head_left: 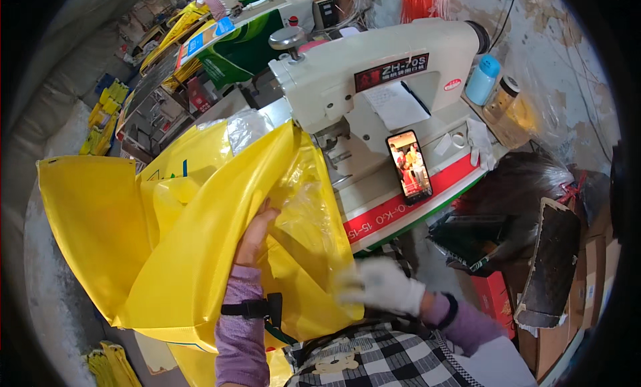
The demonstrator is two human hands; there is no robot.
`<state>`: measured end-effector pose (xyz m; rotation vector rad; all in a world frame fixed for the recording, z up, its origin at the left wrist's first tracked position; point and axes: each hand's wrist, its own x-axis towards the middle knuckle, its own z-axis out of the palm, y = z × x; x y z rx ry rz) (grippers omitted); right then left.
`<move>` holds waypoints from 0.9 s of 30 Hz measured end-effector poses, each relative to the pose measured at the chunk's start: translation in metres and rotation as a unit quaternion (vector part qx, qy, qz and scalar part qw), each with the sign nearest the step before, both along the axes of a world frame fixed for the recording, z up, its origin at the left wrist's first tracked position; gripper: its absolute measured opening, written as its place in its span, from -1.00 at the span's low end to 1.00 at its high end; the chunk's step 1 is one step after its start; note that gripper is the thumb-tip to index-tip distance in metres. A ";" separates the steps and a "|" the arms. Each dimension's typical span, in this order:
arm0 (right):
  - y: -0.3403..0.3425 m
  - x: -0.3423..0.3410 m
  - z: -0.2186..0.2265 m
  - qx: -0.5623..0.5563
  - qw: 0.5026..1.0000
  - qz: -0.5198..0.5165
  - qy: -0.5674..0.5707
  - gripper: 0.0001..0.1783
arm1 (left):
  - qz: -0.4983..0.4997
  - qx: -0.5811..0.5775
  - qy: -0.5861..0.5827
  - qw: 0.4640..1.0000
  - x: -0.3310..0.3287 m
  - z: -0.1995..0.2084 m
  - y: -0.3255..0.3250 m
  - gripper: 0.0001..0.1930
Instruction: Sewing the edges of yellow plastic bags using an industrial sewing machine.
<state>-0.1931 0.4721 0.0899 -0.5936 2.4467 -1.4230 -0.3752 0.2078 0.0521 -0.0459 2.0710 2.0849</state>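
A large yellow plastic woven bag (pixel 193 267) spreads over the left and middle, its folded side lifted up. Clear film (pixel 307 220) shows along its opening. My left hand (pixel 254 233) is bare and grips the fold of the bag, with most of its fingers hidden behind the yellow sheet. Beside the bag's right edge is my right hand (pixel 380 283) in a white glove. Motion smears its fingers, so I cannot tell whether it touches the bag. The bag's upper corner reaches the needle end of a white sewing machine (pixel 314 87).
A lit phone (pixel 409 167) leans on the machine bed beside a notepad (pixel 394 105) with a pen. Behind stand a blue bottle (pixel 482 80) and a jar (pixel 502 97). Cardboard (pixel 551 263) and a red box (pixel 493 300) lie at the right. Folded yellow bags (pixel 107 113) are stacked far left.
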 end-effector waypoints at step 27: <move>-0.036 -0.138 -0.038 0.054 0.948 -0.170 0.264 -0.89 | -0.199 -0.029 0.099 0.975 0.015 0.018 0.071 -0.61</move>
